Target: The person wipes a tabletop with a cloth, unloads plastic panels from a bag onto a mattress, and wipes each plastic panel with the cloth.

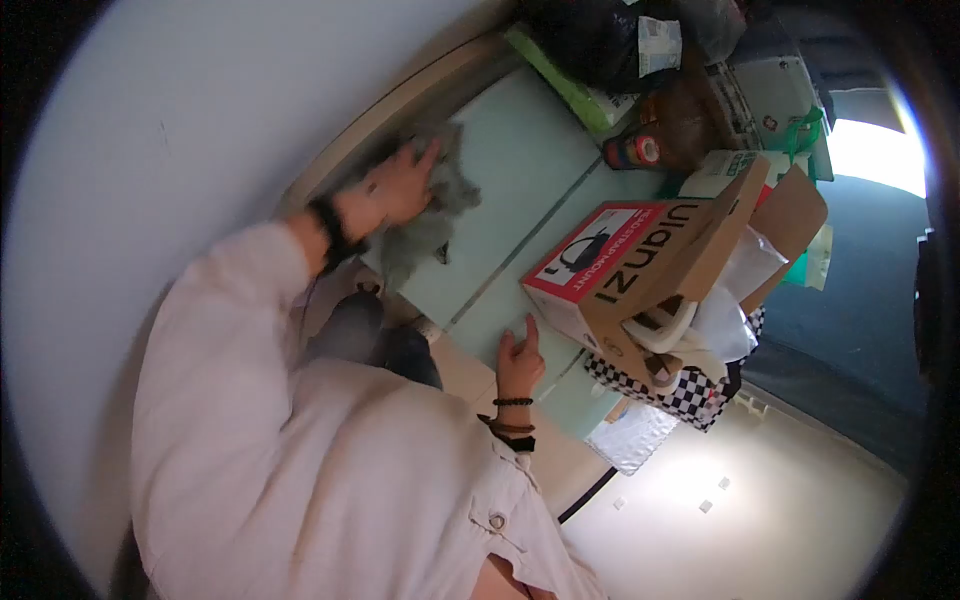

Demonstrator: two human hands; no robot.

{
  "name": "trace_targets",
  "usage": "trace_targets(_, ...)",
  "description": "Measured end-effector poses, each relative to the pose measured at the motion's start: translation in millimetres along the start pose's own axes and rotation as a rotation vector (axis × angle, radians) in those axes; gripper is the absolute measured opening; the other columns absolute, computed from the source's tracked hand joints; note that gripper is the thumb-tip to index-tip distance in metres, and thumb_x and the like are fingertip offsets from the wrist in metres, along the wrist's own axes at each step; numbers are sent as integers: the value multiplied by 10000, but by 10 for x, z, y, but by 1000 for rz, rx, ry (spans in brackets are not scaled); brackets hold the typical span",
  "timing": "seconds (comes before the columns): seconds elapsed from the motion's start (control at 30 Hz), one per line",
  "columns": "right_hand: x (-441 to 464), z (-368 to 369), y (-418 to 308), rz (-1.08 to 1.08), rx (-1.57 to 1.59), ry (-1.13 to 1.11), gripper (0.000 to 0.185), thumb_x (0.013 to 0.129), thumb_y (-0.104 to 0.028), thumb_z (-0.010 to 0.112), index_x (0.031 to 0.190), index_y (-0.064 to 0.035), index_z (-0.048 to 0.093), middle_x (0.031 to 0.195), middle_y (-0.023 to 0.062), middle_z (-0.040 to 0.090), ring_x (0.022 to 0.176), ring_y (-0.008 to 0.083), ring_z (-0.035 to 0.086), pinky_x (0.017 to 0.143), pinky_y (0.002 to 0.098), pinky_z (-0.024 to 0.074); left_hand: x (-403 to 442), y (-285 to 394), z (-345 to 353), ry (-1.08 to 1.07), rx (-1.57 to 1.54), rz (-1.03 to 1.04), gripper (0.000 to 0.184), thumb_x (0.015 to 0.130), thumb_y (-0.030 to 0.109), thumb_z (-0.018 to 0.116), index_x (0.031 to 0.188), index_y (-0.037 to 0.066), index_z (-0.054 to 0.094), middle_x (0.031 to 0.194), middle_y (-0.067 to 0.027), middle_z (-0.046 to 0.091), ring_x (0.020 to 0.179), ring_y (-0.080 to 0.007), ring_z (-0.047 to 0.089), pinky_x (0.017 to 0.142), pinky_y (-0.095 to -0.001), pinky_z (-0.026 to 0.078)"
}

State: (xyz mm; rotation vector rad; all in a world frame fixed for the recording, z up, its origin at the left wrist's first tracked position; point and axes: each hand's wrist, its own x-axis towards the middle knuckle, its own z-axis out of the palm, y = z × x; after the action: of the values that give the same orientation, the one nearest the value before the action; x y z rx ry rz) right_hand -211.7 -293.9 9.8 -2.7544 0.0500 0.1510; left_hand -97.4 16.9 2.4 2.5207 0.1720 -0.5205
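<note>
- Lays the left hand [405, 185] low over a grey cloth [457, 185] on the desk [530, 130], fingers partly spread and bent, seemingly to press the cloth against the surface; too blurred to tell whether gripping any fold.
- Beneath and just beside the left hand, with more cloth bunched toward the near edge, probably for broad contact.
- Holds the right hand [522, 362] half open near the other end, index finger extended, other fingers curled, apparently empty; perhaps placed there for steadiness.
- Just beyond the right index fingertip, an open cardboard box [650, 230], touching or barely apart, impossible to tell; perhaps set aside to free surface near the left hand.
- Beside the right hand, under the box, a checkered item [692, 397], seemingly serving as a stand.
- Farther beyond the left hand, a green packet [560, 78] and a black bag [590, 45], likely crowded back for room.
</note>
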Motion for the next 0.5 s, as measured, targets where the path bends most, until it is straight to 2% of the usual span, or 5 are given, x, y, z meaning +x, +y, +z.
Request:
trace_targets(0.2,-8,-20,31,-89,-56,23,432,821,-228,545,1227,-106,461,517,110,550,458,272,552,487,378,458,-1116,60,521,314,331,102,670,747,182,558,1345,52,284,1274,-257,360,1164,-387,378,956,-429,336)
trace_targets(0.27,-1,-3,114,-75,-47,15,412,827,-200,525,1223,-102,468,537,120,557,464,278,545,485,368,453,-1019,269,1148,371,121,337,654,668,147,614,1272,20,398,1244,-224,422,1077,-350,448,933,-458,343)
trace_targets(0.33,-22,39,171,-63,-25,16,395,833,-173,505,1219,-99,474,556,131,564,470,285,538,483,358,449,-1023,805,1335,255,44,499,592,673,164,599,1230,25,455,1198,-192,481,1045,-331,478,899,-429,375)
trace_targets(0.43,-69,-1,243,-93,170,126,339,852,-127,461,1184,-76,509,598,120,570,471,243,521,483,331,438,-1104,1169,1478,332,33,697,602,662,180,608,1230,46,458,1177,-193,498,1003,-309,514,855,-408,413)
trace_targets(0.5,-115,-112,325,-22,402,86,291,870,-119,448,1135,-49,547,643,86,573,514,162,520,501,297,444,-1110,1098,1439,33,-46,786,605,657,155,614,1236,70,459,1197,-174,497,993,-294,528,837,-405,429)
